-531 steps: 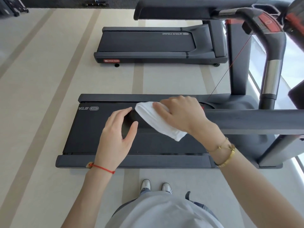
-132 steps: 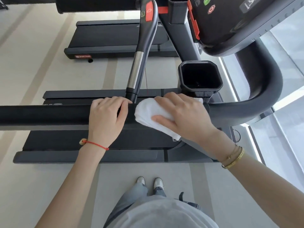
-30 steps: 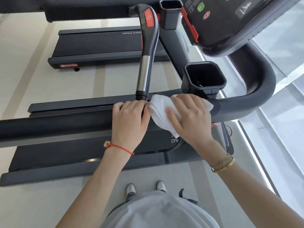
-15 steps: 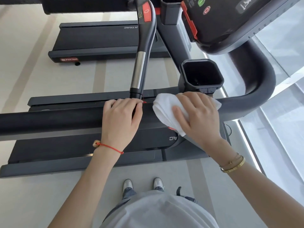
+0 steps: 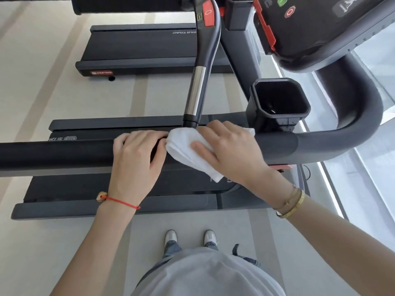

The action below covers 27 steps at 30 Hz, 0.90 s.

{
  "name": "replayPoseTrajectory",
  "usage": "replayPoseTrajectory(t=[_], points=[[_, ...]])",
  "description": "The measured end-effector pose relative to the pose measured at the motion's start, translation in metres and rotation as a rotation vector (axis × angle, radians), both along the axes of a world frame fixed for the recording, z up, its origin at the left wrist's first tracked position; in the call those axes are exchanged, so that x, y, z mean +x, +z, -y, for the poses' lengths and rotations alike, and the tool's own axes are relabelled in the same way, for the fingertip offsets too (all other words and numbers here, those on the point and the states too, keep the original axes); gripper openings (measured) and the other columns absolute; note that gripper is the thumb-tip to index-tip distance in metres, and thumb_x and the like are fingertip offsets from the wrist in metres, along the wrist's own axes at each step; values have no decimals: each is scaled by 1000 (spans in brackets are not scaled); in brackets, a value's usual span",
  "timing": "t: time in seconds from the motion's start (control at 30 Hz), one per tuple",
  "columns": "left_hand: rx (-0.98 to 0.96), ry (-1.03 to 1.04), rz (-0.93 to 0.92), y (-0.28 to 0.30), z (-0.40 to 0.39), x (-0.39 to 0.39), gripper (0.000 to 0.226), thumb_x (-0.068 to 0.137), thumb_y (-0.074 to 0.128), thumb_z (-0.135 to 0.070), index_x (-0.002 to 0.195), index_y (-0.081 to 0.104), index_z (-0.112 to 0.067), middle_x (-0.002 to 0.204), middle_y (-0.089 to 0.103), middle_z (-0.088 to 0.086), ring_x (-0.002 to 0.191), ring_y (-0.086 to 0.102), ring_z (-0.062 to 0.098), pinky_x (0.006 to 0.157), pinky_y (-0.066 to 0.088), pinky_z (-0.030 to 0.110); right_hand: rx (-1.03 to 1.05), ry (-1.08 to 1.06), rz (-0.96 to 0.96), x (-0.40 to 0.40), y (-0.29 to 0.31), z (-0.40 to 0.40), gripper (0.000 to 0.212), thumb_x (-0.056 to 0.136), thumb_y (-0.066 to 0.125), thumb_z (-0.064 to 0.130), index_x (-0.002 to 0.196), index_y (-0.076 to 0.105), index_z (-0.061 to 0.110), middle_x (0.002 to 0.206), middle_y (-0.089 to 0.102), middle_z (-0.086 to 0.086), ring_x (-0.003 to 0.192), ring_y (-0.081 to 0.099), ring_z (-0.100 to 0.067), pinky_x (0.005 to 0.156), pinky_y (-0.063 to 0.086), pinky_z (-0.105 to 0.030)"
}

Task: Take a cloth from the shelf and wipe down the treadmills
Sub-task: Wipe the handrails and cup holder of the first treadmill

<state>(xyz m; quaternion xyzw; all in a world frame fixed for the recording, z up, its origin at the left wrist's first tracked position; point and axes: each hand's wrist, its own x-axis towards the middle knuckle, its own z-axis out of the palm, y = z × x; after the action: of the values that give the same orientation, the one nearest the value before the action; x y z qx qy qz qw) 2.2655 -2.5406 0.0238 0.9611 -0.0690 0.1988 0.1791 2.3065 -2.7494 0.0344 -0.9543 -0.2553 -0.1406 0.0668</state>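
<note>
The cloth is plainly off the shelf and in use, so the fetching step is done; what remains is wiping, and the view suggests a fair share of it is left.

Going from the left, the near treadmill's long black side rail (image 5: 53,153) runs level across the view above its belt deck (image 5: 85,186). Whether that stretch of rail has been wiped cannot be told from its surface. The person's left hand (image 5: 134,163) rests on top of the rail, fingers curled loosely over its far edge, holding the bar and steadying the body instead of cleaning. Just beside it, nearly touching its fingertips, lies the folded white cloth (image 5: 183,152), draped over the rail with one corner hanging down the near side. The right hand (image 5: 230,152) presses the cloth onto the rail with flat, spread fingers, thumb lying across the fabric.

Behind the cloth the upright grip with its chrome band (image 5: 195,92) meets the rail, and to the right sit the square cup holder (image 5: 280,103) and the curved grey end of the handrail (image 5: 352,124), with the console (image 5: 320,24) at the top right corner. By judgement these parts, the deck, and the second treadmill (image 5: 139,48) lying further back on the floor are still to be covered, so the task seems no more than partly through.
</note>
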Motion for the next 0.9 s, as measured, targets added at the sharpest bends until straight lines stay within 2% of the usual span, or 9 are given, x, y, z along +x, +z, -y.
replayPoseTrajectory(t=[0.17, 0.3, 0.4, 0.5, 0.63, 0.7, 0.8, 0.9], points=[[-13, -7, 15, -2, -13, 1, 22, 99, 48, -20, 106, 69, -18, 104, 71, -7, 99, 64, 15, 96, 37, 37, 4, 67, -46, -1, 2, -6, 51, 102, 27, 50, 116, 65, 20, 100, 65, 1, 80, 56, -21, 72, 45, -31], [-22, 10, 20, -1, -28, 2, 23, 99, 48, -24, 105, 70, -18, 104, 71, -8, 99, 65, 14, 98, 36, 36, 42, 61, -71, 3, 7, 0, 46, 99, 33, 49, 116, 66, 22, 99, 66, 5, 81, 59, -20, 64, 34, -23], [-33, 50, 26, -2, -47, 1, 23, 100, 48, -24, 103, 70, -18, 103, 71, -8, 97, 65, 14, 99, 36, 37, 37, 19, -66, 4, 8, -12, 47, 100, 31, 45, 105, 68, 17, 90, 65, 0, 76, 57, -23, 65, 42, -31], [-42, 61, 35, -3, -67, -1, 23, 100, 47, -24, 103, 69, -19, 103, 71, -9, 95, 65, 14, 100, 34, 35, -46, 6, -18, 3, 4, -36, 50, 102, 28, 42, 96, 68, 12, 86, 62, -5, 75, 53, -25, 71, 43, -38], [-38, 42, 59, -4, -79, -3, 21, 99, 49, -23, 103, 70, -20, 103, 71, -10, 96, 65, 12, 100, 33, 34, -3, 18, 140, -1, -1, -51, 40, 101, 40, 33, 90, 68, 7, 83, 64, -9, 72, 54, -29, 68, 45, -42], [-42, 31, 69, -5, -84, -3, 21, 99, 50, -21, 103, 70, -20, 103, 71, -10, 96, 65, 12, 100, 33, 34, 4, 36, 181, -3, -3, -57, 38, 100, 43, 33, 94, 69, 6, 87, 66, -9, 75, 57, -30, 69, 46, -41], [-47, 26, 76, -5, -94, -4, 20, 98, 50, -20, 103, 70, -19, 102, 71, -9, 96, 65, 13, 100, 33, 34, -15, 83, 86, -7, -4, -82, 44, 102, 38, 39, 110, 68, 8, 102, 67, -7, 86, 60, -27, 78, 48, -39], [-36, 35, 78, -4, -107, -7, 21, 99, 48, -18, 102, 69, -19, 100, 70, -10, 95, 64, 14, 99, 35, 35, 0, 85, -10, -5, -1, -111, 49, 102, 31, 45, 109, 68, 14, 99, 67, -2, 80, 59, -23, 73, 46, -33]])
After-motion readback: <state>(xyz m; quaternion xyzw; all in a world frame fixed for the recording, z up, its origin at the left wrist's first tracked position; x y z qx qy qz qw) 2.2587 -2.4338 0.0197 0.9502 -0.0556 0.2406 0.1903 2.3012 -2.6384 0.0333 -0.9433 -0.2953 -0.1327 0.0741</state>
